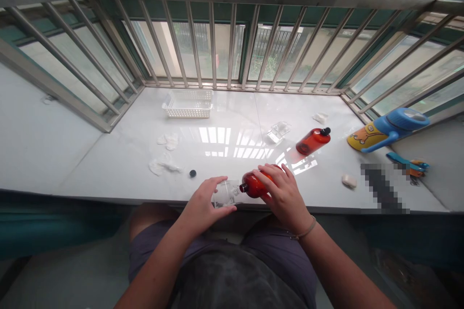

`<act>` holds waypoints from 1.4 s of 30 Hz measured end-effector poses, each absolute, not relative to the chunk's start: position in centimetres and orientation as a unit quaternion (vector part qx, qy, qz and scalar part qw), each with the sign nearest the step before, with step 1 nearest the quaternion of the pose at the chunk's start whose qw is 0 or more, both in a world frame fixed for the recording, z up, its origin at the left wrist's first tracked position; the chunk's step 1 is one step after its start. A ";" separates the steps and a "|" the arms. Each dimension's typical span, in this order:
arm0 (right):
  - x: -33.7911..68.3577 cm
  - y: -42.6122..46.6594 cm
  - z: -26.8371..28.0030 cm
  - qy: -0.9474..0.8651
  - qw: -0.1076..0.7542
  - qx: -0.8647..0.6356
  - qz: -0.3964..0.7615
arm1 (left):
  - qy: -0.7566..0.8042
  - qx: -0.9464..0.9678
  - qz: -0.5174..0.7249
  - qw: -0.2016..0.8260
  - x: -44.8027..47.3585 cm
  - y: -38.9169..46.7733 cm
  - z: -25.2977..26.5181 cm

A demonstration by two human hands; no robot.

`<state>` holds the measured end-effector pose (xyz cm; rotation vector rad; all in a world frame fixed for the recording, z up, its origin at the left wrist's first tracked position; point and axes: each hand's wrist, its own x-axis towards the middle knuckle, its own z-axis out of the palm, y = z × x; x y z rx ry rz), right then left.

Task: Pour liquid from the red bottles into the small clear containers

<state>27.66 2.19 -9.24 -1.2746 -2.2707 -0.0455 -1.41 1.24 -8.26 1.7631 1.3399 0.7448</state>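
Left hand (205, 198) cupped round clear bottle (225, 194), right hand (281, 193) gripping tipped amber-red bottle (255, 186), mouths meeting or nearly so at the tabletop's (116, 164) front edge; wrist wobble could misalign the necks and spill any liquid, fill level unreadable.

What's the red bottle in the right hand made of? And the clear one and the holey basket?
Red bottle: probably shiny plastic, maybe glass; its surface glints.
Clear bottle: glossy glass or hard plastic; you see through it.
Basket: likely smooth white moulded plastic, with rows of holes.
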 end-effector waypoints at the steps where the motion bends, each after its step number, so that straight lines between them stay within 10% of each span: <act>1: 27.7 2.2 -9.1 -0.843 0.263 -0.469 -0.019 | 0.532 0.691 0.290 0.394 -1.4 1.2 -8.3; 42: 27.3 2.7 -8.0 -0.857 0.234 -0.453 -0.081 | 0.535 0.651 0.272 0.464 -1.0 1.8 -8.8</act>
